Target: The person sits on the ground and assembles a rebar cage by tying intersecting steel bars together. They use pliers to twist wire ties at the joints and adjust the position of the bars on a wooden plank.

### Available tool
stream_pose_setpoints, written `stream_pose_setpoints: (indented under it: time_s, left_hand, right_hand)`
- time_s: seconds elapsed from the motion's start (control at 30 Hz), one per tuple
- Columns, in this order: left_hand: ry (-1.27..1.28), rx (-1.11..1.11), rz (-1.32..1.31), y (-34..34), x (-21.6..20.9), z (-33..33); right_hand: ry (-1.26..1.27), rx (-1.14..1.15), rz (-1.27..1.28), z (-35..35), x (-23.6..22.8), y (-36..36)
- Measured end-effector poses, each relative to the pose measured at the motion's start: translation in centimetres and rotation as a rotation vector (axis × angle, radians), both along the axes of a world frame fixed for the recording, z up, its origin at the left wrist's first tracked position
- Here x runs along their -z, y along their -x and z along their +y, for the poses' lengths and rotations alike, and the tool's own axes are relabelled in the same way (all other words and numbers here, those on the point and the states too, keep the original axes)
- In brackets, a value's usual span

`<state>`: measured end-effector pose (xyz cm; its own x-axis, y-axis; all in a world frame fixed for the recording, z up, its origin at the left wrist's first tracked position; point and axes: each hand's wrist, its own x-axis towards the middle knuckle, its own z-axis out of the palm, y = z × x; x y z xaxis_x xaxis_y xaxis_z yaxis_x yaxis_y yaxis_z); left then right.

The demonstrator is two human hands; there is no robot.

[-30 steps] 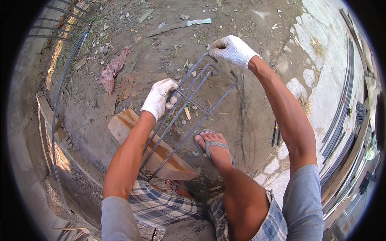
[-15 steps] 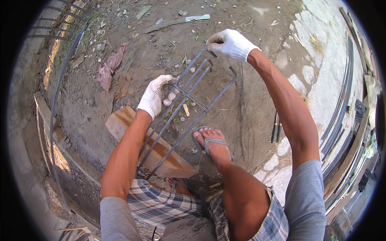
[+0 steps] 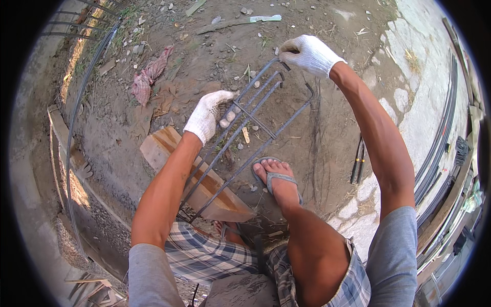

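A frame of thin steel rebar [image 3: 294,116] with hooked ends slants up and away from my lap. A narrow rectangular steel stirrup [image 3: 255,119] crosses its long bars. My left hand [image 3: 208,113], in a white knit glove with dotted palm, closes at the stirrup's left end against the outer bar; its fingertips are partly hidden. My right hand [image 3: 311,53], also gloved, is curled in a pinch at the far bent end of that bar. Below, the frame passes over a wooden block [image 3: 215,197] beside my legs.
My sandalled foot [image 3: 281,184] stands right of the frame. Pliers-like handles [image 3: 358,161] lie on the dirt farther right, near broken concrete [image 3: 434,87]. Long bars [image 3: 440,138] lie along the right edge. A reddish cloth [image 3: 150,79] and pebbles [image 3: 225,123] lie left.
The whole view has shifted slightly, so the scene sits farther right. Both hands keep nearly the same places on the rebar frame.
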<state>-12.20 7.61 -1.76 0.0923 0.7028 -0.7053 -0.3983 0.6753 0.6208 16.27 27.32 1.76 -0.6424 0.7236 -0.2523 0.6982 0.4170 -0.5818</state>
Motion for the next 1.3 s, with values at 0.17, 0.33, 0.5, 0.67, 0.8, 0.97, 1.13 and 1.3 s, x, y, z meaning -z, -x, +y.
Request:
stream_pose_setpoints:
  time_s: [0.17,0.33,0.5,0.67,0.8,0.97,1.13,1.3]
  left_hand:
    - [-0.053,0.094,0.011,0.5,-0.4,0.0]
    - [-0.012,0.115,0.0,0.6,-0.9,0.1]
    - [-0.006,0.157,-0.02,1.1,-0.9,0.2]
    - [-0.012,0.175,0.024,1.1,-0.7,0.2]
    - [0.006,0.195,0.047,1.1,-1.0,0.6]
    - [0.095,0.204,0.145,1.4,-1.6,0.5]
    - [0.131,0.292,0.068,1.9,-1.9,1.3]
    - [0.079,0.279,0.081,1.5,-1.7,0.8]
  right_hand:
    - [0.0,-0.007,0.001,0.1,0.2,-0.1]
    - [0.005,-0.007,0.029,0.0,0.3,-0.1]
    - [0.002,0.001,0.022,-0.3,-0.5,-0.3]
    - [-0.049,0.435,0.292,0.6,-2.0,-5.4]
    - [0.133,0.777,0.251,-2.0,0.4,-10.1]
    - [0.42,1.044,0.379,-7.3,3.5,-14.3]
    - [0.622,1.187,0.548,-11.6,5.7,-15.9]
    - [0.862,1.371,0.821,-13.7,6.0,-13.6]
